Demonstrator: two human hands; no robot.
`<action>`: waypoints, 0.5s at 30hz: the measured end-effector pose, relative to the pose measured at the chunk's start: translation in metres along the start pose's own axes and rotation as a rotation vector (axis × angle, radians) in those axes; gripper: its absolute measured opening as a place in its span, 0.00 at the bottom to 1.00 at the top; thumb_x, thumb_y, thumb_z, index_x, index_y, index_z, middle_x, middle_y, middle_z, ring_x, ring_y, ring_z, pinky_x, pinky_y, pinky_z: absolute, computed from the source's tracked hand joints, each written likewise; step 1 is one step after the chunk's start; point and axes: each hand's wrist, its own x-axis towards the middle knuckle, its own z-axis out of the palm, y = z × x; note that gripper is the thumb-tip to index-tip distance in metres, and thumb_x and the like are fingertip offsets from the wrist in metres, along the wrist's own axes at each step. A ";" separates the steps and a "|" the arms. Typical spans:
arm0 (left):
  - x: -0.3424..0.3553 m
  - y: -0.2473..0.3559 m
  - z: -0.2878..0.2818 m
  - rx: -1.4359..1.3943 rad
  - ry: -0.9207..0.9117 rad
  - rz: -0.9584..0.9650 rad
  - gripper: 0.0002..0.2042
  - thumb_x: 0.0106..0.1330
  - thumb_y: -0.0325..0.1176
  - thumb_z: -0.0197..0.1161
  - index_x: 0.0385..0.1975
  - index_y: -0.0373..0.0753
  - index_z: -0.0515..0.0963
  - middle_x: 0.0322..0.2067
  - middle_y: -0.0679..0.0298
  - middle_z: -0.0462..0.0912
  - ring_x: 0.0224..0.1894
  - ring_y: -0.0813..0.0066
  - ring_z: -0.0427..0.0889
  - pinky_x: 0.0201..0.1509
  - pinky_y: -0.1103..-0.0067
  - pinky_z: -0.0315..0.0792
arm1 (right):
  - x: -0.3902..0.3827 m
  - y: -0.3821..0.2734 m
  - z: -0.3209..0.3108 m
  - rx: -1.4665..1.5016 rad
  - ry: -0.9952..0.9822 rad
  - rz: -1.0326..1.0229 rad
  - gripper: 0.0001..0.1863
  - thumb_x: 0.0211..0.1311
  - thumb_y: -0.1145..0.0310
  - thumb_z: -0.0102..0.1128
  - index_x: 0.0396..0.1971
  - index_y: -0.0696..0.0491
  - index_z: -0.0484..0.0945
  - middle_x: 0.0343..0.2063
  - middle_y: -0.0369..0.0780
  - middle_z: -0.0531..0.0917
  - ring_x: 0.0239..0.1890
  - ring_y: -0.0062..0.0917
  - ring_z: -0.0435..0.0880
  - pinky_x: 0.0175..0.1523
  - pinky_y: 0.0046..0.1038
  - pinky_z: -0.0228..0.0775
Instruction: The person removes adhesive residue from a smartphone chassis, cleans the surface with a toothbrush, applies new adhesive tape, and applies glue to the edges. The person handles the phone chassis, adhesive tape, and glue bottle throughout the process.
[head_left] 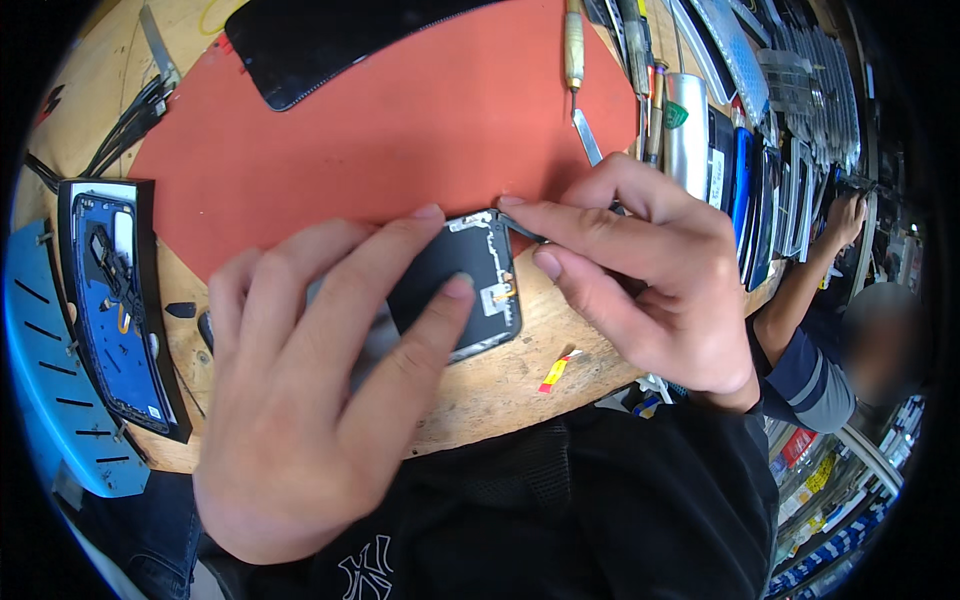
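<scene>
A phone part (420, 290), dark with silvery edges and white and copper-coloured pieces along one end, lies at the mat's near edge over the wooden bench. My left hand (310, 370) covers its left side, one fingertip at the far edge and the thumb pressed on the dark face. Between the thumb and forefinger of my right hand (650, 280) is a thin dark strip-like tool (523, 231). Its tip meets the phone part's far right corner. What kind of tool it is cannot be made out. The phone part's underside is hidden.
Beyond lies a red mat (300, 160) with a black screen panel (290, 60) and a wooden-handled knife (574, 60). A blue phone housing (110, 370) stands left in a black tray. A yellow-red strip (556, 372) lies near me. Phones and tools crowd the right; another person's arm (810, 270) shows there.
</scene>
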 end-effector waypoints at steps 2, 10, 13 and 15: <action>0.003 -0.002 -0.001 0.045 -0.026 0.009 0.32 0.45 0.21 0.69 0.57 0.39 0.88 0.65 0.47 0.82 0.59 0.46 0.80 0.63 0.57 0.74 | -0.004 -0.002 0.004 -0.025 0.014 -0.006 0.18 0.65 0.79 0.72 0.55 0.61 0.91 0.33 0.41 0.85 0.32 0.25 0.82 0.38 0.26 0.72; 0.003 -0.002 0.002 0.077 -0.040 0.005 0.31 0.47 0.23 0.68 0.58 0.40 0.88 0.67 0.48 0.82 0.61 0.47 0.81 0.63 0.57 0.74 | -0.002 -0.001 0.006 -0.068 0.036 -0.053 0.18 0.62 0.81 0.73 0.53 0.65 0.90 0.32 0.42 0.85 0.30 0.25 0.82 0.36 0.26 0.73; 0.001 -0.002 0.005 0.080 -0.026 0.001 0.31 0.48 0.24 0.68 0.59 0.41 0.88 0.67 0.48 0.82 0.61 0.47 0.81 0.62 0.57 0.73 | 0.002 -0.003 0.004 -0.104 0.011 -0.082 0.18 0.63 0.82 0.72 0.53 0.66 0.89 0.32 0.43 0.86 0.30 0.25 0.82 0.35 0.25 0.72; 0.001 -0.003 0.005 0.081 -0.026 0.000 0.30 0.49 0.25 0.68 0.59 0.41 0.88 0.67 0.48 0.82 0.61 0.47 0.81 0.62 0.56 0.73 | 0.004 -0.004 0.002 -0.119 -0.008 -0.098 0.18 0.63 0.82 0.72 0.53 0.66 0.89 0.32 0.44 0.86 0.30 0.25 0.82 0.35 0.25 0.72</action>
